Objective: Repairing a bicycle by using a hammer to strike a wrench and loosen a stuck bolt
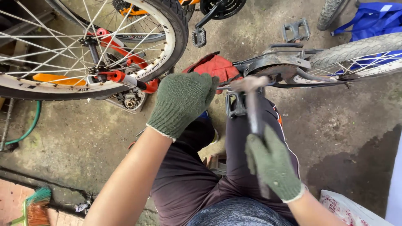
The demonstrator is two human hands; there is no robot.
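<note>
Clearly, the concrete floor (335, 125) is damp and stained, and everything sits around one landmark, the bicycle crank (274, 71) with its toothed ring. Left of the crank stands a big spoked wheel (83, 46) with an orange frame. Just left of the crank lies a red cloth (215, 67). Below the crank, the right hand (274, 165) in a green glove has its grip closed around a hammer (252, 98), the head raised near the crank, probably for striking. The left hand (182, 102), also gloved, is closed beside the crank, steadying something hidden.

Knitted cloth gloves (182, 100), metal hammer (251, 90)
</note>
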